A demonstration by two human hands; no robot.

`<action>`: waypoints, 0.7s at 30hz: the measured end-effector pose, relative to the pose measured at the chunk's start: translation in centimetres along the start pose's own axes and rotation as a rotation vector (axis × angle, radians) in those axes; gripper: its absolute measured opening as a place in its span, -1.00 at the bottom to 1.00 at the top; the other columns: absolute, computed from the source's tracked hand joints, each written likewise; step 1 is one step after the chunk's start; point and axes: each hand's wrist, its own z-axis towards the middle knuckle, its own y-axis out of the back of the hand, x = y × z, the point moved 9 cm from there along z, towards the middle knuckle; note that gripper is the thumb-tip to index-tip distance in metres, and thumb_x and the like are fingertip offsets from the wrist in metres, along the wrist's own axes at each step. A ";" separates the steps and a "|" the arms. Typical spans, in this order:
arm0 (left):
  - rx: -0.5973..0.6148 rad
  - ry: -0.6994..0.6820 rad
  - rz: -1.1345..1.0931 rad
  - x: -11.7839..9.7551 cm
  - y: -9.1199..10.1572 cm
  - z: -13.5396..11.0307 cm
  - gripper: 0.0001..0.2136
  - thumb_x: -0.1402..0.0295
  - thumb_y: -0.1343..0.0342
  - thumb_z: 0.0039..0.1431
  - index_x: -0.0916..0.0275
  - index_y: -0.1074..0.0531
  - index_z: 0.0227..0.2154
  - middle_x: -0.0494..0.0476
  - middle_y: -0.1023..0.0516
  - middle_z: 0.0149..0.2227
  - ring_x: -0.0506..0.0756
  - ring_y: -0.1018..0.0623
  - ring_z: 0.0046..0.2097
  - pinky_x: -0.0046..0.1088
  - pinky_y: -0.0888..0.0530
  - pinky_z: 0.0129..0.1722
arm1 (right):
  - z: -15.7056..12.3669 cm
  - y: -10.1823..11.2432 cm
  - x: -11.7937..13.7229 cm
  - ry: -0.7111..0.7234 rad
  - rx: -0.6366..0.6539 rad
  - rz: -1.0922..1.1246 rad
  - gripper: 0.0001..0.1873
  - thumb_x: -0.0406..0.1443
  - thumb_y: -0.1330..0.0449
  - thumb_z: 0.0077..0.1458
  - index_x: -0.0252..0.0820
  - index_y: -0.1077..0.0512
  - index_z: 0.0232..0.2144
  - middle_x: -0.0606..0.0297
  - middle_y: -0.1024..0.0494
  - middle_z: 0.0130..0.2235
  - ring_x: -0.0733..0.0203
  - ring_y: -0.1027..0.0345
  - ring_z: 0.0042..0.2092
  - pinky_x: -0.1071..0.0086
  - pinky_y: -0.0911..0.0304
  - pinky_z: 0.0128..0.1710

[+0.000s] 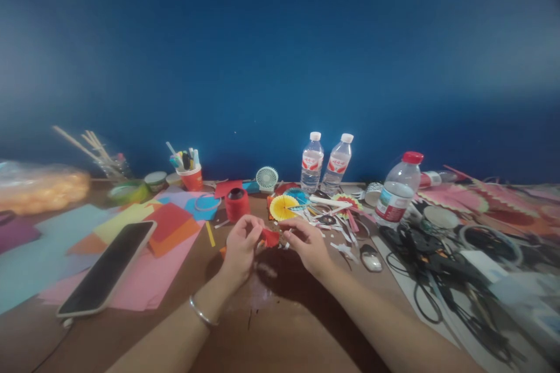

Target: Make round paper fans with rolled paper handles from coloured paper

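Note:
Over the middle of the brown table, my left hand [243, 245] is closed, its thumb and fingers pinching a small red paper piece [270, 238]. Just right of that piece is my right hand [308, 245], with thumb and fingertips drawn close together; whatever they hold is too small to make out. A silver bangle [202, 312] circles my left wrist. Behind my left hand stands a spool of red thread [237, 205]. A yellow pleated paper rosette [284, 207] lies beyond the gap between my hands.
Coloured paper sheets [172, 224] and a phone [107, 268] lie left. A cup of pens [191, 175], a small fan [266, 178] and two water bottles [312, 163] line the back. Paper scraps [345, 250], a mouse [371, 258], a red-capped bottle [399, 189] and black cables [431, 262] crowd the right.

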 end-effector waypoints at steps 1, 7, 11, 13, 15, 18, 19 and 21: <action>0.005 0.002 0.008 0.0 -0.1 -0.1 -0.85 0.38 -0.13 -0.05 0.26 -0.24 -0.55 -0.02 -0.33 -0.48 -0.06 -0.34 -0.43 -0.58 -0.29 -0.41 | 0.0 -0.4 -0.2 -0.018 0.027 0.005 -0.86 -0.32 -0.13 -0.02 -0.15 -0.47 -0.36 0.26 -0.51 -0.32 0.20 -0.36 -0.27 0.38 -0.26 -0.29; -0.040 0.045 0.034 0.1 0.0 -0.3 -0.81 0.32 -0.17 -0.13 0.26 -0.26 -0.56 -0.01 -0.35 -0.49 -0.05 -0.35 -0.46 -0.56 -0.31 -0.45 | 0.1 -1.0 -0.7 -0.088 0.048 0.042 -0.91 -0.31 -0.15 -0.07 -0.19 -0.45 -0.52 0.32 -0.49 -0.49 0.25 -0.34 -0.41 0.42 -0.25 -0.39; -0.071 0.071 0.001 0.4 0.4 -0.2 -0.82 0.31 -0.17 -0.12 0.26 -0.27 -0.55 -0.04 -0.36 -0.50 -0.06 -0.37 -0.47 -0.57 -0.31 -0.45 | 0.0 -1.0 -0.5 -0.066 0.046 0.027 -0.91 -0.31 -0.17 -0.08 -0.20 -0.43 -0.55 0.31 -0.47 -0.50 0.27 -0.32 -0.43 0.44 -0.23 -0.42; -0.105 0.060 -0.036 0.5 0.9 0.1 -0.82 0.32 -0.16 -0.10 0.26 -0.27 -0.53 -0.06 -0.36 -0.49 -0.08 -0.36 -0.48 -0.59 -0.31 -0.45 | 0.0 -0.9 -0.6 -0.066 0.031 0.024 -0.91 -0.31 -0.17 -0.09 -0.21 -0.41 -0.57 0.33 -0.45 -0.51 0.28 -0.30 -0.45 0.45 -0.22 -0.44; -0.181 0.028 -0.031 0.4 1.9 0.3 -0.82 0.31 -0.17 -0.11 0.25 -0.27 -0.52 -0.07 -0.35 -0.49 -0.09 -0.37 -0.48 -0.59 -0.32 -0.45 | -0.1 -0.6 -1.1 -0.093 0.005 0.025 -0.89 -0.31 -0.16 -0.08 -0.21 -0.39 -0.58 0.35 -0.43 -0.53 0.30 -0.27 -0.48 0.46 -0.20 -0.47; -0.288 -0.019 0.048 0.2 3.3 0.6 -0.81 0.29 -0.18 -0.13 0.26 -0.29 -0.52 -0.05 -0.35 -0.51 -0.06 -0.39 -0.47 -0.56 -0.34 -0.43 | -0.1 0.2 -1.6 -0.122 -0.050 -0.005 -0.85 -0.28 -0.12 -0.05 -0.21 -0.38 -0.58 0.35 -0.42 -0.53 0.30 -0.27 -0.48 0.46 -0.20 -0.48; -0.304 -0.026 0.072 0.2 3.5 0.6 -0.81 0.28 -0.18 -0.13 0.26 -0.30 -0.52 -0.05 -0.36 -0.51 -0.05 -0.39 -0.47 -0.55 -0.35 -0.43 | 0.0 0.5 -1.6 -0.118 -0.070 -0.034 -0.85 -0.28 -0.11 -0.04 -0.21 -0.39 -0.56 0.34 -0.43 -0.52 0.29 -0.28 -0.47 0.45 -0.20 -0.47; -0.316 -0.036 0.100 0.2 3.8 0.5 -0.82 0.29 -0.17 -0.13 0.26 -0.32 -0.51 -0.03 -0.37 -0.50 -0.05 -0.40 -0.46 -0.54 -0.35 -0.42 | 0.5 1.2 -1.3 -0.095 -0.108 -0.131 -0.87 -0.28 -0.09 -0.02 -0.20 -0.40 -0.45 0.32 -0.45 -0.46 0.27 -0.31 -0.44 0.43 -0.22 -0.44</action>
